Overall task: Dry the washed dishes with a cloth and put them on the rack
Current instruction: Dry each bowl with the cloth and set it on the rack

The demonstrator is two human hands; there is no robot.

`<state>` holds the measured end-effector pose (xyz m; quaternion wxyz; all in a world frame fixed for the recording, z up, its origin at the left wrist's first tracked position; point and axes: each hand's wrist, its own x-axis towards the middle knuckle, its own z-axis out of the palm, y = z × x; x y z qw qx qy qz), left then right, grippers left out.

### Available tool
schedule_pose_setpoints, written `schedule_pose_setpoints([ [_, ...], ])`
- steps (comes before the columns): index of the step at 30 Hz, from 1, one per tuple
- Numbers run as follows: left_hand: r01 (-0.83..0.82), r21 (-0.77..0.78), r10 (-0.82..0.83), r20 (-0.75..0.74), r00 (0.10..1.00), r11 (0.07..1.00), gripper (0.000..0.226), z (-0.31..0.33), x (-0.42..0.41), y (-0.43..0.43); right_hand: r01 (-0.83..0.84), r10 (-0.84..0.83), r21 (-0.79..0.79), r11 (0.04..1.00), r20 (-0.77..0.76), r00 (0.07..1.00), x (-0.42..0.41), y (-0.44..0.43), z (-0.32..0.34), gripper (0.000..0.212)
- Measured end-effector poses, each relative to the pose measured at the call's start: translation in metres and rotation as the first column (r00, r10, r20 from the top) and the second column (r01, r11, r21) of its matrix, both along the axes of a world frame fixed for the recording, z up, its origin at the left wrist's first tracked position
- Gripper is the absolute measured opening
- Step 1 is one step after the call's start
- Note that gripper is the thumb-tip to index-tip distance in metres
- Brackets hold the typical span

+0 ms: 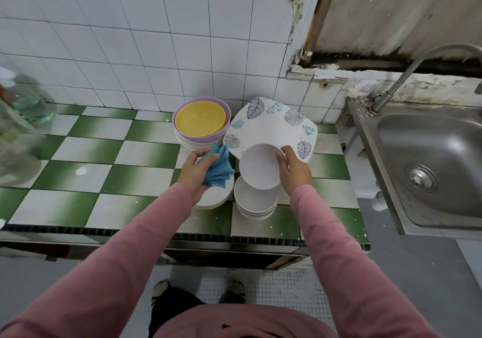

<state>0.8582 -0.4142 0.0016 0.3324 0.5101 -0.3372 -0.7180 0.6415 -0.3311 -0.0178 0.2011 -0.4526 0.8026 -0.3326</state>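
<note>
My left hand (197, 172) grips a bunched blue cloth (218, 168) above a low stack of white plates (216, 198). My right hand (293, 169) holds a small white bowl (258, 166) by its right rim, tilted with its inside facing me, just over a stack of white bowls (254, 203). Behind it lies a square white plate with a leaf print (268, 126). To the left of that plate stands a stack of bowls with a yellow one inside a purple one (200, 122) on top. No rack is in view.
The dishes sit on a green-and-white tiled counter (86, 152) against a white tiled wall. A steel sink (427, 165) with a curved tap (407, 74) is at the right. Clear bottles (18, 118) stand at the far left.
</note>
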Motion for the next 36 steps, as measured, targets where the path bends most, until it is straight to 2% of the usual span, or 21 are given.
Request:
schedule_pose_setpoints([
  [8, 0.019, -0.082, -0.016, 0.040, 0.999, 0.996, 0.038, -0.006, -0.009, 0.006, 0.053, -0.053, -0.015, 0.998, 0.012, 0.999, 0.002, 0.010, 0.002, 0.034],
  [25, 0.070, -0.142, -0.056, 0.101, 0.993, 0.987, 0.042, -0.004, -0.024, 0.006, 0.178, -0.161, -0.072, 0.981, 0.191, 0.968, 0.008, 0.017, -0.003, 0.024],
  [29, 0.057, -0.143, -0.041, 0.109, 0.993, 0.988, 0.042, -0.004, -0.026, 0.003, 0.236, -0.206, -0.084, 0.968, 0.267, 0.941, 0.017, 0.022, -0.005, 0.033],
  [36, 0.018, -0.152, 0.000, 0.120, 0.993, 0.988, 0.039, -0.005, -0.027, 0.001, 0.213, -0.169, -0.119, 0.970, 0.304, 0.938, 0.029, 0.031, -0.005, 0.046],
])
